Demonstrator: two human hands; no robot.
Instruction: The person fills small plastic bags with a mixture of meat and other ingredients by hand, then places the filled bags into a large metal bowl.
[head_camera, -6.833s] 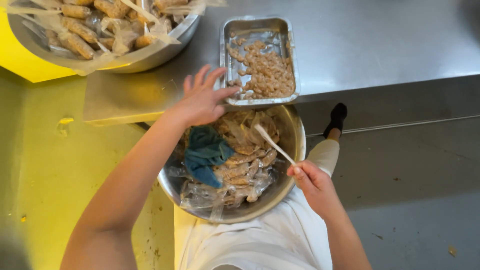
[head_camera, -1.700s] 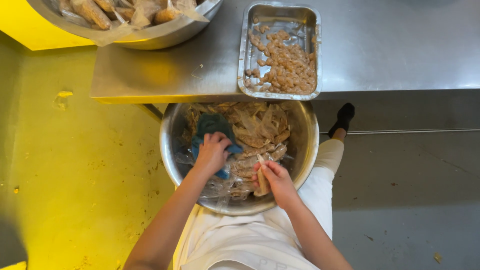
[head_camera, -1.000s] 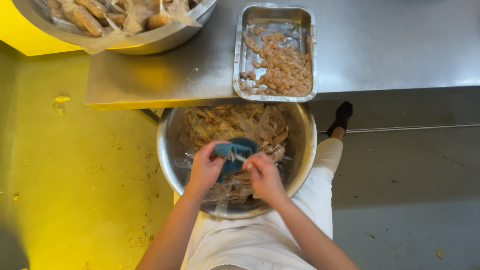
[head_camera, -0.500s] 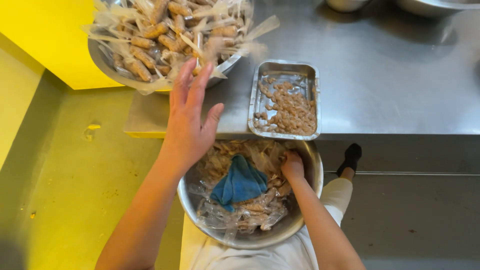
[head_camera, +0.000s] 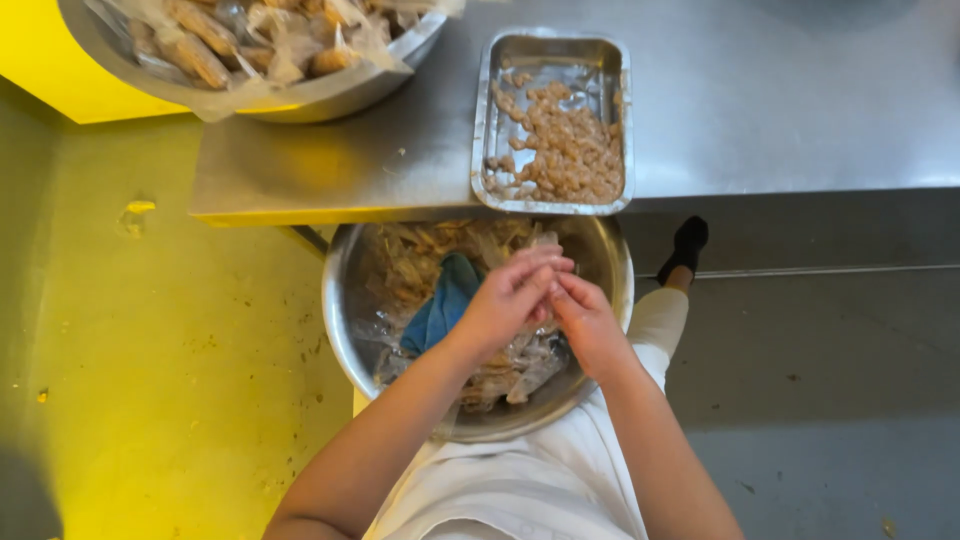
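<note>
Left hand (head_camera: 505, 300) and right hand (head_camera: 585, 320) meet fingertip to fingertip over the steel bowl (head_camera: 345, 320) of wrappers (head_camera: 410, 265); what each grip pinches is hidden. Blue cloth (head_camera: 440, 305) lies in the bowl, below the counter (head_camera: 780, 100).

A bowl (head_camera: 345, 330) sits on the person's lap at the centre, just below the tabletop (head_camera: 780, 90) edge. In the bowl lie wrappers (head_camera: 420, 265), and a cloth (head_camera: 445, 300) lies on them toward nine o'clock. The left hand (head_camera: 505, 305) and the right hand (head_camera: 590, 325) meet over the bowl's middle, fingers (head_camera: 545, 265) touching, the cloth just beside the left hand. On the tabletop at twelve o'clock from the bowl rests a tray (head_camera: 490, 110) with pieces (head_camera: 565, 150) in it. At eleven o'clock a second bowl (head_camera: 330, 95) overhangs the tabletop's corner, with wrapped food (head_camera: 200, 30) in it. A foot (head_camera: 688, 245) stands on the floor (head_camera: 150, 330) at two o'clock.
</note>
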